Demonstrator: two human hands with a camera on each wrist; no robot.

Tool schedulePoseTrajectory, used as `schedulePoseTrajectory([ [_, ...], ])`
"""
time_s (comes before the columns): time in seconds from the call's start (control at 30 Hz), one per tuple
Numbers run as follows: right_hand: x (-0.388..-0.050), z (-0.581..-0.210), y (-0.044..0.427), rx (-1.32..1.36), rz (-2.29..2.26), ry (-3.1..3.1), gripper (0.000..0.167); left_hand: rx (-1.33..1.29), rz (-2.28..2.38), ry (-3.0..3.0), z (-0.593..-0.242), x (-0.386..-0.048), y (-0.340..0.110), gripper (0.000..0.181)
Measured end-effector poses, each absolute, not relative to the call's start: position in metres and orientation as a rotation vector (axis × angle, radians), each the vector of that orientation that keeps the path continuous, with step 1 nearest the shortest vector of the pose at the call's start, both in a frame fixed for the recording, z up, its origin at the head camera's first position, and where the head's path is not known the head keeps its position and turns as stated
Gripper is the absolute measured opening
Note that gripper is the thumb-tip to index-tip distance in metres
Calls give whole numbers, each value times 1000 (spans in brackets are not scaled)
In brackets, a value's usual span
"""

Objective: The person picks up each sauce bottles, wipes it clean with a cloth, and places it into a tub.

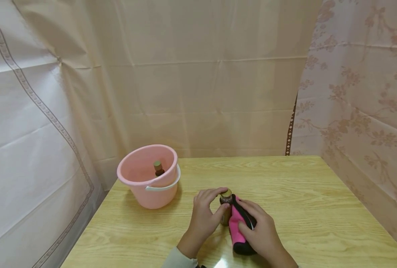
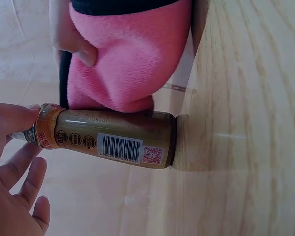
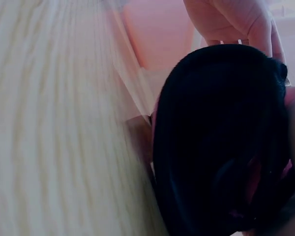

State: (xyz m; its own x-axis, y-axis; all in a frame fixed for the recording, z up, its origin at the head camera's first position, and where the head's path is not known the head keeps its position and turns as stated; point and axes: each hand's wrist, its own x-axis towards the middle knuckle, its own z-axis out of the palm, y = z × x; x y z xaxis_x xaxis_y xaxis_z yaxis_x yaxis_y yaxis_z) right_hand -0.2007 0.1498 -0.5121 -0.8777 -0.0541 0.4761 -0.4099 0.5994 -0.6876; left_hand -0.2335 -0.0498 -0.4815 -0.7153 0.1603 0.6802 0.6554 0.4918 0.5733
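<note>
Near the table's front stands an upright brown bottle [image 1: 225, 219] with a gold cap; the left wrist view shows its barcode label. My left hand [image 1: 205, 212] holds it around the neck and cap between thumb and fingers. Against the bottle's right side rests a fuzzy pink and black fabric item [image 1: 236, 223], slipper-like in shape, though its kind is not certain. My right hand [image 1: 261, 230] grips this item, thumb on the pink part. In the right wrist view its black side [image 3: 211, 128] fills much of the frame and hides the bottle's body.
At the left of the wooden table [image 1: 305, 201] stands a pink bucket [image 1: 153, 193] with a white handle [image 1: 163, 188]. Inside it is another bottle [image 1: 158, 167] with a gold cap. Cloth curtains [image 1: 201, 85] hang behind and on both sides.
</note>
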Motion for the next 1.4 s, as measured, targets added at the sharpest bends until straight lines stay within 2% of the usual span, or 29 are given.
schedulePoseTrajectory([
  [0.33,-198,-506,149,357,1454,-2229,74,-688,-1160,-2180,-483,-235,-50,46],
  [0.63,-194,-499,149,515,1592,-2080,64,-683,-1167,-2206,-481,-233,-49,42],
  [0.8,-195,-502,150,531,1563,-2130,60,-682,-1165,-2206,-481,-233,-50,41],
  [1.4,-201,-510,149,434,1366,-2379,65,-670,-1127,-2179,-482,-234,-51,43],
])
